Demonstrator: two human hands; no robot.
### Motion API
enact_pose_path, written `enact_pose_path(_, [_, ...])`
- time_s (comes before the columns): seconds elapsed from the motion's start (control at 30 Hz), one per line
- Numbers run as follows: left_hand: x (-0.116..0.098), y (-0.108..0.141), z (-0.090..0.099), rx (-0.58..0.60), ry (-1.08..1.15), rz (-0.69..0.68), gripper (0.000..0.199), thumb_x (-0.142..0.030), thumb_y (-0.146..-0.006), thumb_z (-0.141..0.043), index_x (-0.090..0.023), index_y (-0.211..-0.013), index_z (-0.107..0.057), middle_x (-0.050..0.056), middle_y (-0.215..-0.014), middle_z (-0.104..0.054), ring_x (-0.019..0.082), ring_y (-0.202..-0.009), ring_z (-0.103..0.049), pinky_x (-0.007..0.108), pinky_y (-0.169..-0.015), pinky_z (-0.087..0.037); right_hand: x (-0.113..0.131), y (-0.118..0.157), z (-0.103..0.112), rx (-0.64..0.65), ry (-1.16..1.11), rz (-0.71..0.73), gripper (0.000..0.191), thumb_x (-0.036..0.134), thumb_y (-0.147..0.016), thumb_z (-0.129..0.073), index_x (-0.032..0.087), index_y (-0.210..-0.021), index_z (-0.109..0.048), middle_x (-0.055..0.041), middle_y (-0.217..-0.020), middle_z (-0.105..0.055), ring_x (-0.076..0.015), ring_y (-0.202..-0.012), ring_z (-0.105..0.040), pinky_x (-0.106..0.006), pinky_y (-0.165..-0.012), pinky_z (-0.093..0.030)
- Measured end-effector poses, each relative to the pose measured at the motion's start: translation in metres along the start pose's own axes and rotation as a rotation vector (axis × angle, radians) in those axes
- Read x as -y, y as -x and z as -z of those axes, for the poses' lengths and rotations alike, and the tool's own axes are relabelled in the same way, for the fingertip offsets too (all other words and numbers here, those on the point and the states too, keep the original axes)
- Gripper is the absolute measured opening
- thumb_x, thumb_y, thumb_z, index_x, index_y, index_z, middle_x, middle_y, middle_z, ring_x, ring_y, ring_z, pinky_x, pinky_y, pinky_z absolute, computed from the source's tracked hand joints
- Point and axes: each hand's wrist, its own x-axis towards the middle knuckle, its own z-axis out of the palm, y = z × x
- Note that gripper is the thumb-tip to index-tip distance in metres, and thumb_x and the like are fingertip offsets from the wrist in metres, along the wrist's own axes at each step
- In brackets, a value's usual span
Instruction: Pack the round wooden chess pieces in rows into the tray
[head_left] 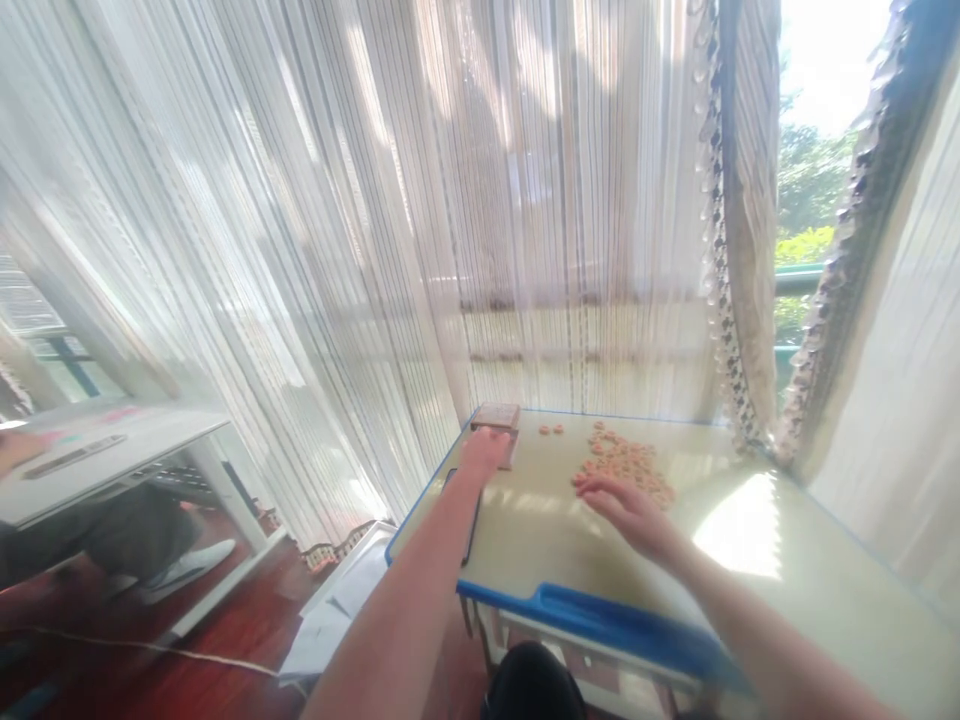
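At the far left corner of the desk stands a small brown wooden box (496, 414). My left hand (487, 452) is against its front, with fingers curled; whatever they grip is hidden. Small round orange-brown pieces (626, 460) lie in a loose heap near the back of the desk. Over the near left edge of that heap, my right hand (621, 505) is stretched out, fingertips close to the pieces. Two more such pieces (551, 430) lie apart, between box and heap.
A dark-edged flat object (474, 520) lies partly under my left forearm. The desk (540, 545) has a blue rim. Long striped curtains (570, 250) hang behind it. To the left are a white table (120, 455), another person's leg and hand, and a white bin (345, 600).
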Motion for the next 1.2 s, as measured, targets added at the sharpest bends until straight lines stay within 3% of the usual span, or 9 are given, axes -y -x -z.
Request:
enact_pose_path(0.1, [0.013, -0.006, 0.005, -0.129, -0.008, 0.121, 0.033, -0.031, -0.082, -0.039, -0.015, -0.103, -0.056, 0.012, -0.108, -0.061, 0.022, -0.105, -0.054, 0.03, -0.087, -0.04, 0.033, -0.019, -0.039, 0.046, -0.037, -0.122, 0.023, 0.029, -0.074, -0.052, 0.023, -0.092, -0.065, -0.0058, -0.116, -0.06, -0.0227, -0.11, -0.052, -0.041, -0.098, -0.033])
enact_pose_path(0.23, [0.019, -0.009, 0.011, -0.164, -0.058, 0.193, 0.034, -0.029, -0.081, -0.038, -0.016, -0.108, -0.053, 0.015, -0.111, -0.058, 0.025, -0.103, -0.055, 0.034, -0.081, -0.043, 0.032, -0.065, -0.079, -0.053, -0.025, -0.206, 0.034, 0.016, -0.072, -0.044, 0.017, -0.101, -0.062, -0.0098, -0.111, -0.062, -0.0218, -0.109, -0.053, -0.037, -0.094, -0.037])
enact_pose_path(0.3, [0.021, -0.01, 0.013, -0.12, -0.09, 0.196, 0.033, -0.029, -0.081, -0.038, -0.019, -0.109, -0.053, 0.013, -0.112, -0.058, 0.025, -0.101, -0.056, 0.035, -0.078, -0.043, 0.021, -0.08, -0.092, -0.115, 0.018, -0.041, 0.035, 0.019, -0.076, -0.041, 0.017, -0.105, -0.06, -0.0089, -0.117, -0.059, -0.0194, -0.112, -0.05, -0.035, -0.096, -0.037])
enact_pose_path(0.37, [0.027, -0.01, 0.013, -0.079, -0.106, 0.186, 0.031, -0.028, -0.08, -0.04, -0.02, -0.105, -0.055, 0.013, -0.111, -0.06, 0.026, -0.102, -0.056, 0.035, -0.079, -0.043, 0.008, -0.084, -0.1, -0.145, 0.066, 0.014, 0.037, 0.019, -0.077, -0.041, 0.017, -0.111, -0.057, -0.0085, -0.124, -0.054, -0.0186, -0.118, -0.045, -0.035, -0.102, -0.031])
enact_pose_path(0.53, [0.046, -0.01, 0.008, 0.03, -0.135, 0.141, 0.033, -0.032, -0.083, -0.033, -0.022, -0.1, -0.06, 0.013, -0.109, -0.061, 0.026, -0.101, -0.056, 0.037, -0.08, -0.042, -0.008, -0.073, -0.104, -0.008, 0.291, 0.069, 0.042, 0.024, -0.079, -0.04, 0.021, -0.12, -0.051, -0.0049, -0.129, -0.05, -0.0177, -0.119, -0.043, -0.032, -0.102, -0.032])
enact_pose_path(0.67, [0.049, -0.007, 0.012, 0.087, -0.261, 0.109, 0.037, -0.037, -0.083, -0.032, -0.026, -0.11, -0.055, 0.011, -0.116, -0.058, 0.028, -0.107, -0.053, 0.045, -0.084, -0.04, -0.007, -0.071, -0.105, 0.029, 0.37, -0.001, 0.05, 0.034, -0.084, -0.036, 0.014, -0.13, -0.041, -0.0127, -0.128, -0.05, -0.0238, -0.123, -0.038, -0.04, -0.102, -0.031])
enact_pose_path(0.77, [0.046, -0.005, 0.016, 0.144, -0.392, 0.031, 0.036, -0.038, -0.083, -0.033, -0.025, -0.106, -0.058, 0.012, -0.116, -0.058, 0.028, -0.107, -0.052, 0.047, -0.085, -0.038, -0.003, -0.07, -0.109, 0.072, 0.457, -0.076, 0.056, 0.042, -0.086, -0.034, 0.013, -0.133, -0.037, -0.0157, -0.123, -0.053, -0.0282, -0.126, -0.033, -0.044, -0.099, -0.031])
enact_pose_path(0.9, [0.045, -0.004, 0.018, 0.146, -0.445, -0.027, 0.036, -0.039, -0.082, -0.037, -0.019, -0.101, -0.06, 0.015, -0.114, -0.059, 0.03, -0.108, -0.05, 0.048, -0.089, -0.034, 0.001, -0.069, -0.11, 0.1, 0.545, -0.079, 0.054, 0.045, -0.087, -0.031, 0.019, -0.133, -0.036, -0.0111, -0.126, -0.052, -0.0273, -0.126, -0.033, -0.043, -0.099, -0.03])
enact_pose_path(1.2, [0.043, 0.004, 0.009, 0.132, -0.444, -0.117, 0.035, -0.035, -0.083, -0.037, -0.016, -0.098, -0.062, 0.015, -0.108, -0.061, 0.028, -0.103, -0.054, 0.046, -0.089, -0.035, 0.0, -0.07, -0.108, 0.095, 0.605, -0.072, 0.052, 0.04, -0.087, -0.032, 0.012, -0.13, -0.043, -0.0111, -0.128, -0.051, -0.0279, -0.123, -0.037, -0.039, -0.1, -0.027])
